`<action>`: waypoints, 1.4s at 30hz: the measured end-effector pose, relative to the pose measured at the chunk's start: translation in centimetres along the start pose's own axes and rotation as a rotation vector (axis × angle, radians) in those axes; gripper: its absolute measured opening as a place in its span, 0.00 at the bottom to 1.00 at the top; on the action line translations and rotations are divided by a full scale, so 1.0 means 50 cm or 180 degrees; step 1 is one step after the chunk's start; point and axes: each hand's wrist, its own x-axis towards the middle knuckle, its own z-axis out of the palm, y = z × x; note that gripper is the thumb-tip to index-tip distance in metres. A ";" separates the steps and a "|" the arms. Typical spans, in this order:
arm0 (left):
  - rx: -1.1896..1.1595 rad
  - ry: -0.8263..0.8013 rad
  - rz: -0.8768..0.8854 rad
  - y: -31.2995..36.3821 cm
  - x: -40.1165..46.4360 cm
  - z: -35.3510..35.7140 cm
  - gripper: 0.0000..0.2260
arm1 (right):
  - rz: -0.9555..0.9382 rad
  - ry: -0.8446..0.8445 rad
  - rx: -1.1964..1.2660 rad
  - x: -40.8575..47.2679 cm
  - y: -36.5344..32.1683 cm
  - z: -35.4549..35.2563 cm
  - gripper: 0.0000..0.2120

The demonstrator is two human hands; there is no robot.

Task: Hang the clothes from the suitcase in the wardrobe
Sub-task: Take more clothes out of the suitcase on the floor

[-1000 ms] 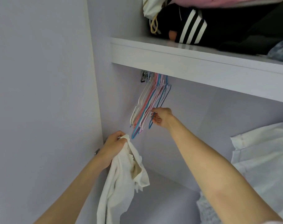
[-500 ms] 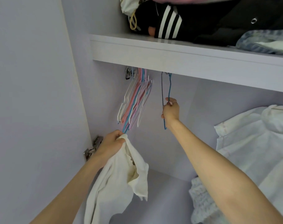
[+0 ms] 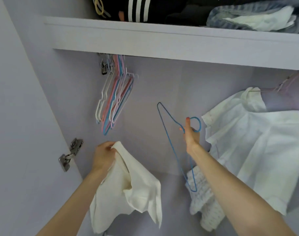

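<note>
Blue hanger (image 3: 169, 143) is now off the rail and down in your right hand (image 3: 191, 135), pinched at its neck. Left hand (image 3: 103, 156) grips the cream garment (image 3: 133, 188) by its top edge. Hanger's free, so threading comes next.

No readable text, label, brand, number or sign shows anywhere.

Blue hanger (image 3: 169, 137): off the rail now; half a second ago its hook was still up under the shelf (image 3: 162, 40), apart from the bunch of hangers (image 3: 114, 99).
Right hand (image 3: 191, 135): has come down and toward the person, gripping the blue hanger near its hook, which now tilts rightward.
Camera view: has tipped lower, showing more of the hanging white shirt (image 3: 258, 142).
</note>
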 end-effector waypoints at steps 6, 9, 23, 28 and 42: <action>-0.0062 -0.0251 -0.0884 -0.005 -0.011 0.040 0.11 | 0.0004 -0.0020 -0.0861 -0.001 0.103 -0.063 0.25; 0.0277 -0.0093 -0.0793 -0.003 -0.005 0.053 0.11 | 0.0019 -0.0090 -0.1083 -0.001 0.119 -0.089 0.26; 0.0812 -0.0247 -0.0031 0.000 -0.006 0.087 0.07 | -0.0328 -0.0633 -0.1823 -0.085 0.103 -0.041 0.27; 0.0928 -0.0619 0.0584 0.034 -0.034 0.119 0.07 | -0.0507 -0.0949 -0.1332 -0.142 0.087 0.031 0.32; 0.1322 -0.1283 0.0744 0.031 -0.020 0.120 0.09 | -0.2668 0.0125 -0.1216 -0.142 0.060 0.007 0.13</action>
